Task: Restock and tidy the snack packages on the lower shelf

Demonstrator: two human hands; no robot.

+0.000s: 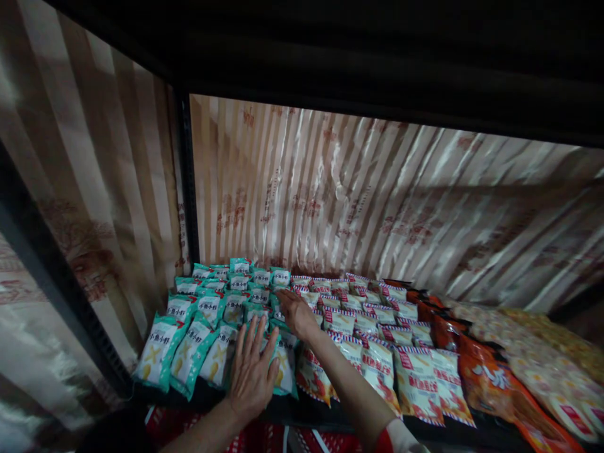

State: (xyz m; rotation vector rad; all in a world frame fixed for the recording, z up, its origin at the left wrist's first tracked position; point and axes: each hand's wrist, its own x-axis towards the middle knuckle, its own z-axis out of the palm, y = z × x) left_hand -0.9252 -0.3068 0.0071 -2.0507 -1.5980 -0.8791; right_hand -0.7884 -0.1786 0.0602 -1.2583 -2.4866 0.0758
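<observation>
Rows of teal-and-white snack bags [156, 352] fill the left end of a dark shelf. My left hand [253, 365] lies flat over the front bags of this group, its fingers stretched out and holding nothing. Farther back, my right hand [296, 314] reaches to the right edge of the teal bags, beside the neighbouring white-and-red snack bags [418, 380]. Its fingers point left and are partly hidden; whether they grip a bag is not visible.
Orange snack bags [486, 377] and clear packs of pale snacks [533, 358] continue to the right. A dark upright post [186, 182] stands at the back left corner, with a dark shelf [377, 69] overhead. Striped printed sheeting [302, 195] covers the back.
</observation>
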